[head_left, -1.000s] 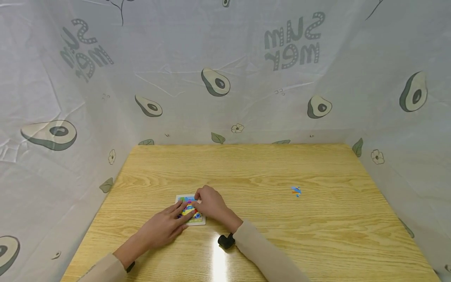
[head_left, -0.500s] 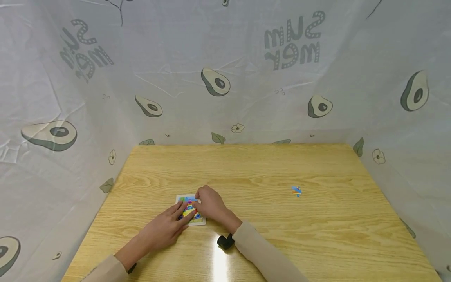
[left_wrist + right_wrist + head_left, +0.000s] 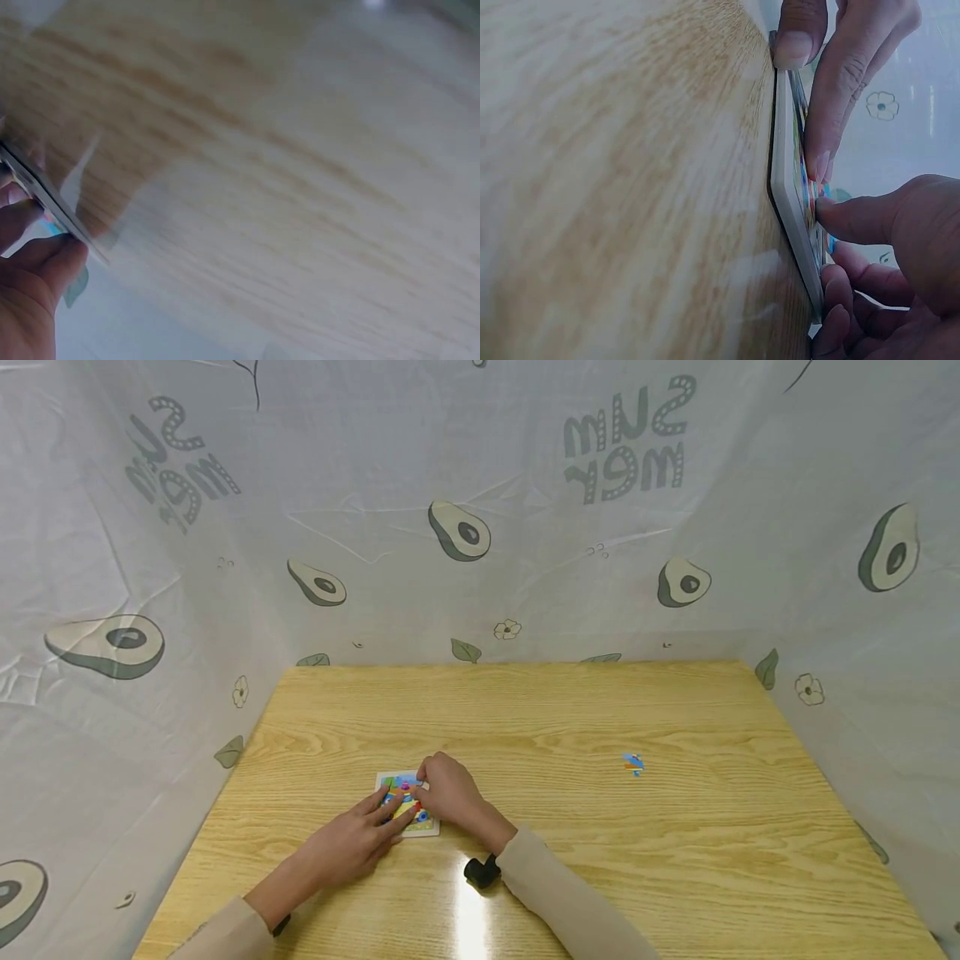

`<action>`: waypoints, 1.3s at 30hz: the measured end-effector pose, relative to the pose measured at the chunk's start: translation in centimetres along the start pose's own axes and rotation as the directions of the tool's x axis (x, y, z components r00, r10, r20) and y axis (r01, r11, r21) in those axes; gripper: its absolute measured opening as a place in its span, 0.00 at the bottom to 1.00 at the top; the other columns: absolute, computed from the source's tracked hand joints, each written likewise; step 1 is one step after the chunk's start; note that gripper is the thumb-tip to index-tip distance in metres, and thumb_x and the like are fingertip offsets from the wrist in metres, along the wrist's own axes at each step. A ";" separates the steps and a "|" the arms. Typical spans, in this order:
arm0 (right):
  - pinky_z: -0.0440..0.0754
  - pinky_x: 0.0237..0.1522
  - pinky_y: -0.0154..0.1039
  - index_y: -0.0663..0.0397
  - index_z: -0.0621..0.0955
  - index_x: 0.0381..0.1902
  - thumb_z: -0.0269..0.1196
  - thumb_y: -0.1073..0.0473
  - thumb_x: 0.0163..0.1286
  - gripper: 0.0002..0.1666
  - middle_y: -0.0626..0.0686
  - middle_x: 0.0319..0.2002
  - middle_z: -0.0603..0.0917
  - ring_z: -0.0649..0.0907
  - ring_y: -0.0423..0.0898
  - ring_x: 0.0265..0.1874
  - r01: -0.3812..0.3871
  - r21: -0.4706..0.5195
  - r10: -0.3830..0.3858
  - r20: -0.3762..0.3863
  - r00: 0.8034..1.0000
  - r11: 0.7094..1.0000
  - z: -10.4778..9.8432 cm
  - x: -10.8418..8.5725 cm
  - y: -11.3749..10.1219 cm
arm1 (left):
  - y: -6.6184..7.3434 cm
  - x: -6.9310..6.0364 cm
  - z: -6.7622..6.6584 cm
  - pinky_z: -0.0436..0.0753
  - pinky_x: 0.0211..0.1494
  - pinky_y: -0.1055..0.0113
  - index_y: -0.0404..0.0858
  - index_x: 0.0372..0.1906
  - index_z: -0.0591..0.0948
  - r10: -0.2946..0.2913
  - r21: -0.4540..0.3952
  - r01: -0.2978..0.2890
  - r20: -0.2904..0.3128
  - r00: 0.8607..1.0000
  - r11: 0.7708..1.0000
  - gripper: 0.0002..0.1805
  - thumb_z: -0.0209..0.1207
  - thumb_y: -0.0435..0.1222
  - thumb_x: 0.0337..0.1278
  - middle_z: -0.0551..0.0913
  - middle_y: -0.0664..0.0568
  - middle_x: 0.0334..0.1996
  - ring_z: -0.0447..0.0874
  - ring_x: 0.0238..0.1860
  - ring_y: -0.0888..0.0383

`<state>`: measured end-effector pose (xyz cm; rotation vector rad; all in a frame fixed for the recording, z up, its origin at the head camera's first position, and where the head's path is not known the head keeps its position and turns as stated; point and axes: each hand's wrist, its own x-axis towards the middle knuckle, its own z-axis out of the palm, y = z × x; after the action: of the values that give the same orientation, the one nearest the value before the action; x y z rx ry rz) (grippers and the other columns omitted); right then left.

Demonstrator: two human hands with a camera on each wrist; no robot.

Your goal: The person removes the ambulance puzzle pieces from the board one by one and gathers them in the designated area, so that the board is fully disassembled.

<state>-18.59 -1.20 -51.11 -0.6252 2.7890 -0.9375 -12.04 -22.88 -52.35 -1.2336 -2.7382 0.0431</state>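
Observation:
A small white-framed puzzle board [image 3: 420,832] with a bright picture lies flat at the left-centre of the wooden table. My left hand [image 3: 341,847] rests on it from the left, fairly straight fingers spread over the picture; in the right wrist view its thumb touches the board's edge [image 3: 781,169]. At the board's right side, my right hand [image 3: 453,793] has its fingers bent, thumb and index pinching a small blue piece [image 3: 831,243] against the picture. The fingers hide much of the picture. A loose blue and orange piece [image 3: 633,764] lies apart, to the right.
The wooden table [image 3: 675,860] reaches to a pale curtain [image 3: 525,568] printed with avocados, standing behind it and at both sides. A black wrist device [image 3: 482,871] sits by the right sleeve, just above the table.
The left hand's fingers have shifted slightly on the picture. The right hand stays at the board's right side, and the loose piece lies where it was.

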 end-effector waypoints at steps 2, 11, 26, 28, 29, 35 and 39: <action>0.79 0.35 0.32 0.58 0.87 0.42 0.70 0.54 0.71 0.12 0.52 0.39 0.85 0.76 0.39 0.31 0.001 0.004 -0.001 -0.003 1.000 1.000 0.1 0.0 0.1 | 0.0 0.0 0.0 0.88 0.64 0.50 0.45 0.76 0.75 -0.003 -0.009 0.003 0.011 1.000 1.000 0.27 0.59 0.44 0.77 0.78 0.39 0.72 0.78 0.71 0.33; 0.82 0.38 0.34 0.58 0.86 0.43 0.70 0.55 0.71 0.11 0.52 0.41 0.87 0.80 0.41 0.35 0.000 0.018 0.000 -0.014 1.000 1.000 0.1 -0.2 -0.1 | -0.1 0.2 -0.2 0.85 0.67 0.50 0.44 0.74 0.77 0.028 0.028 -0.028 -0.007 1.000 0.999 0.27 0.61 0.44 0.76 0.82 0.39 0.69 0.79 0.70 0.34; 0.76 0.33 0.31 0.50 0.82 0.35 0.70 0.58 0.71 0.07 0.48 0.34 0.86 0.79 0.39 0.30 0.039 0.107 -0.035 -0.032 0.999 0.994 0.1 -0.2 0.4 | -0.3 0.2 -0.3 0.87 0.64 0.51 0.45 0.73 0.78 0.032 0.016 -0.032 -0.017 0.999 0.999 0.26 0.60 0.45 0.76 0.82 0.40 0.68 0.81 0.68 0.35; 0.75 0.32 0.31 0.50 0.82 0.35 0.70 0.58 0.71 0.07 0.48 0.33 0.86 0.78 0.38 0.29 0.037 0.115 -0.034 -0.030 0.999 0.993 0.0 -0.2 0.4 | -0.3 0.2 -0.3 0.88 0.64 0.50 0.44 0.73 0.78 0.035 0.010 -0.035 -0.019 0.999 0.999 0.26 0.60 0.45 0.76 0.82 0.39 0.68 0.82 0.68 0.35; 0.75 0.31 0.31 0.50 0.82 0.35 0.70 0.58 0.72 0.07 0.48 0.33 0.86 0.77 0.37 0.28 0.034 0.120 -0.031 -0.026 0.999 0.992 0.0 -0.2 0.5 | -0.3 0.2 -0.3 0.88 0.63 0.50 0.45 0.73 0.78 0.034 0.007 -0.034 -0.019 0.999 0.999 0.26 0.60 0.45 0.77 0.82 0.39 0.68 0.82 0.67 0.35; 0.74 0.29 0.29 0.51 0.83 0.36 0.68 0.59 0.73 0.05 0.48 0.33 0.86 0.75 0.36 0.25 0.018 0.163 -0.018 -0.002 1.000 0.987 -0.2 -0.1 0.5 | -0.3 0.2 -0.3 0.88 0.63 0.50 0.44 0.74 0.77 0.015 -0.024 -0.015 0.010 1.000 1.000 0.25 0.57 0.45 0.79 0.81 0.39 0.69 0.81 0.68 0.33; 0.75 0.27 0.29 0.52 0.83 0.35 0.68 0.61 0.73 0.05 0.48 0.31 0.85 0.75 0.36 0.24 0.011 0.187 -0.012 0.004 1.000 0.982 -0.3 -0.1 0.5 | -0.2 0.3 -0.4 0.88 0.64 0.49 0.45 0.75 0.77 0.000 -0.033 0.002 0.032 0.999 0.999 0.25 0.55 0.46 0.80 0.80 0.39 0.70 0.79 0.70 0.33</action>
<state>-18.72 -0.67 -51.16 -0.6142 2.6537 -1.1803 -12.31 -22.82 -51.89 -1.2508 -2.7780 0.0175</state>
